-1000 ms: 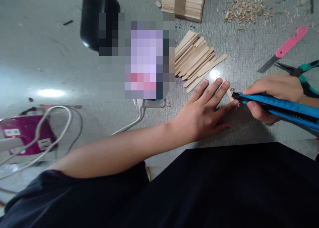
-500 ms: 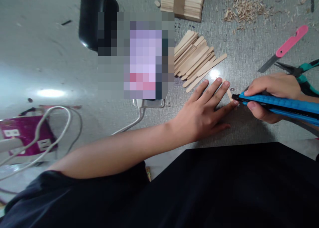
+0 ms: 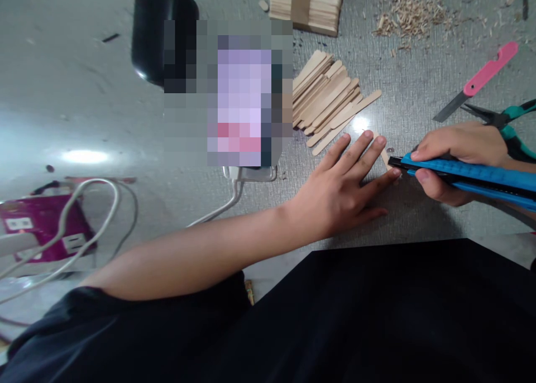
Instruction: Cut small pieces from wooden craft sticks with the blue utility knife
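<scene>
My left hand lies flat with fingers spread, its fingertips pressing a wooden craft stick against the table. Part of that stick is hidden under the fingers. My right hand is wrapped round a blue utility knife. The knife's black tip meets the stick's near end, close beside my left index fingertip; how much blade is out cannot be made out. Beyond my left hand lies a loose heap of craft sticks.
Past my right hand lie a pink folding knife and green-handled pliers. Wood slivers and a banded stick bundle are farther back. A blurred-out phone, black case and purple power strip with white cable occupy the left.
The knife tip has shifted very slightly left along the stick. My left hand keeps its place, and the other things stay where they were.
</scene>
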`<state>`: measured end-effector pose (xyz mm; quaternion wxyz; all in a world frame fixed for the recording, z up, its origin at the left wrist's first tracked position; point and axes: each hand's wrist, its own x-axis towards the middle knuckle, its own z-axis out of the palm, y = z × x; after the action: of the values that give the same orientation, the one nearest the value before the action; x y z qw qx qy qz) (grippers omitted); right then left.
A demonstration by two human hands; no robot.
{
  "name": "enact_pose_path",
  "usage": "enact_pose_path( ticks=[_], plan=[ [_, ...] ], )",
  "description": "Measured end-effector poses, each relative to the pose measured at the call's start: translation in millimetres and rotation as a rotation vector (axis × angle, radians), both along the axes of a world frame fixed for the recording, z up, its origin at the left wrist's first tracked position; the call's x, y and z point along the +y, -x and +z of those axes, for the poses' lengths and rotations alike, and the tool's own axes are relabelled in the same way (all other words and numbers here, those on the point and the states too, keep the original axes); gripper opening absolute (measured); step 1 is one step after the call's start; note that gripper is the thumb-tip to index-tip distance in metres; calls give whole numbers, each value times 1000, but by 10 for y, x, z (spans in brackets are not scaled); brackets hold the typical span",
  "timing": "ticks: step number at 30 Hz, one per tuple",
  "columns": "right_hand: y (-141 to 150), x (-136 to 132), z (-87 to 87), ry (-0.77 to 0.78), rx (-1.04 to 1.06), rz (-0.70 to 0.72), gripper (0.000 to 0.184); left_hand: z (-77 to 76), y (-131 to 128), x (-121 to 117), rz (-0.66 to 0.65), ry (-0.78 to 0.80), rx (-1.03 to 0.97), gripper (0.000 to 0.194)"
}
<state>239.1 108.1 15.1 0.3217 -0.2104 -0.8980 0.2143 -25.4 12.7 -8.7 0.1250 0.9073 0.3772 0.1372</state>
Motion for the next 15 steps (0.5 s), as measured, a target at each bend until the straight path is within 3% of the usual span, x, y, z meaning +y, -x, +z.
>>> enact_pose_path(
  ticks=[15],
  plan=[
    [9, -7, -44, -158, -61, 117, 12, -9, 12, -11, -5, 25, 4, 69]
  ],
)
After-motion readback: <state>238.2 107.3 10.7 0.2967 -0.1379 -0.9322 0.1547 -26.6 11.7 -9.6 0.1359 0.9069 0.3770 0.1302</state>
